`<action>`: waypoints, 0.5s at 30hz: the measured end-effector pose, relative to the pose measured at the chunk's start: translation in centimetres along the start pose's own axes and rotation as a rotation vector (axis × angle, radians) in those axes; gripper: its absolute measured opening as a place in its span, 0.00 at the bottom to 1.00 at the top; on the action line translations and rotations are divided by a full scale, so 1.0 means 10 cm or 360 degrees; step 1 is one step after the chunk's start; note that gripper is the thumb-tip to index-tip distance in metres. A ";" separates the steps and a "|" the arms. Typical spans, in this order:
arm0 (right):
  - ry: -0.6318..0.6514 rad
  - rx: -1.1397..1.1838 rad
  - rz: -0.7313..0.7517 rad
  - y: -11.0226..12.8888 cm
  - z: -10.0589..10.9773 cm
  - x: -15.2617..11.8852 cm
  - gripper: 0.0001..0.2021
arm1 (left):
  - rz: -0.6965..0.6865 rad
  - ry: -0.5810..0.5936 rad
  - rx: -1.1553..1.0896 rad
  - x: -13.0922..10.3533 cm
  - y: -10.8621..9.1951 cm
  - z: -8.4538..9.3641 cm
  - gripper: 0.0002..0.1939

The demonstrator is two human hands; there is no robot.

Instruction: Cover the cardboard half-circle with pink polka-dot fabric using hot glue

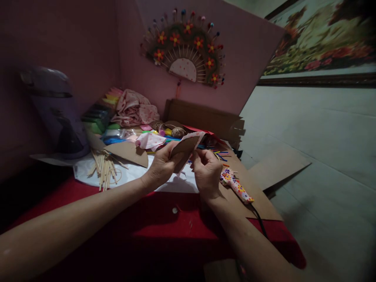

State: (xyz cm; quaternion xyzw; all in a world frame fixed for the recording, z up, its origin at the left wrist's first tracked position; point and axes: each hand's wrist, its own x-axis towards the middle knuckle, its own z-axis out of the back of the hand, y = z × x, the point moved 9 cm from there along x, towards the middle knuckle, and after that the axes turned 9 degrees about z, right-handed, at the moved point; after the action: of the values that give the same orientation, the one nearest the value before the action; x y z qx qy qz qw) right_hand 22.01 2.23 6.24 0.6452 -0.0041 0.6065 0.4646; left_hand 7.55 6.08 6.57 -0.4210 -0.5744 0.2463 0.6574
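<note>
In front of me, a curved brown cardboard piece (185,145) with pale cloth or paper along its edge is held up. My left hand (162,164) is closed round its left side. The fingers of my right hand (206,169) are pinched together at its right edge. Just right of that hand lies a flower-patterned glue gun (236,185) with a black cord. Below and behind my hands is a white sheet (85,172), and a flat cardboard piece (129,152) rests on it to the left, beside thin wooden sticks (104,170).
A red-covered table (164,219) carries pink dotted fabric (135,107), twine balls (177,132), a purple container (58,113) at left and a cardboard sheet (264,205) at right. A flowered fan decoration (183,69) stands out against the pink panel behind.
</note>
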 end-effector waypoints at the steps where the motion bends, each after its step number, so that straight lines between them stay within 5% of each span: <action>1: -0.0007 0.0013 -0.0014 0.00 0.00 0.00 0.09 | -0.0039 0.0023 0.0055 -0.01 -0.02 -0.02 0.05; 15: -0.0078 -0.0247 0.0270 0.21 0.05 -0.02 0.02 | 0.0172 0.0016 -0.0141 0.01 0.04 -0.04 0.06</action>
State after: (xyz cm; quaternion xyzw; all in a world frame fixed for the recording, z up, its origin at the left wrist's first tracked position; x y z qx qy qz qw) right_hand 21.14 0.63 7.44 0.6192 -0.1170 0.6256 0.4599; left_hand 8.03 6.24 6.27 -0.4814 -0.5579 0.2536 0.6266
